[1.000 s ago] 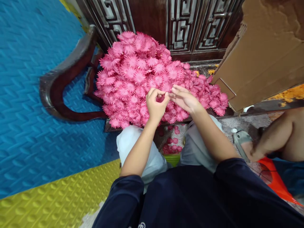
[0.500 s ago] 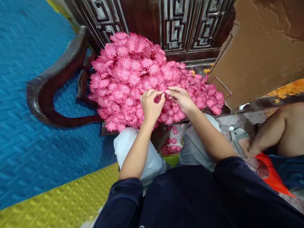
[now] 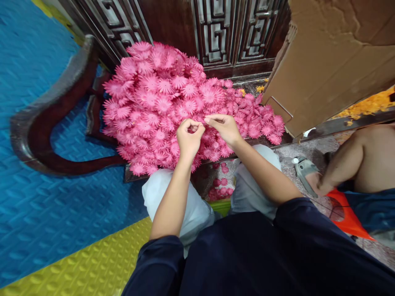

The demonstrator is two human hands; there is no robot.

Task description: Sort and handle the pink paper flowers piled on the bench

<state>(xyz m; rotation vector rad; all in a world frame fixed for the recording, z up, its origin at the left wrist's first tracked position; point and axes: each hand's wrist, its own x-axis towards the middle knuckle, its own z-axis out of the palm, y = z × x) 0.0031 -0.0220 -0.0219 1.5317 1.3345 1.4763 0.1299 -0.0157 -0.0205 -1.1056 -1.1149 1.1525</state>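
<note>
A large heap of pink artificial flower heads (image 3: 165,86) spreads over a dark wooden bench (image 3: 131,174). Above its near side my left hand (image 3: 189,137) is closed, thumb and forefinger pinched together. My right hand (image 3: 224,128) is closed too, its thumb and fingertips meeting just beside the left fingertips. Whatever lies between either set of fingers is too small to make out against the pink behind. The two hands are close, fingertips almost touching.
A curved dark wooden armrest (image 3: 40,144) stands at the left over blue matting (image 3: 40,213). A brown cardboard sheet (image 3: 327,70) leans at the right, with orange petals (image 3: 367,105) behind it. Another person's leg (image 3: 352,164) is at the right. Pink flowers (image 3: 220,191) lie on the floor.
The view has shifted, so the heap and bench sit further left. Both hands stay together over the heap; the left finger loop has narrowed and the right fingers have drawn in.
</note>
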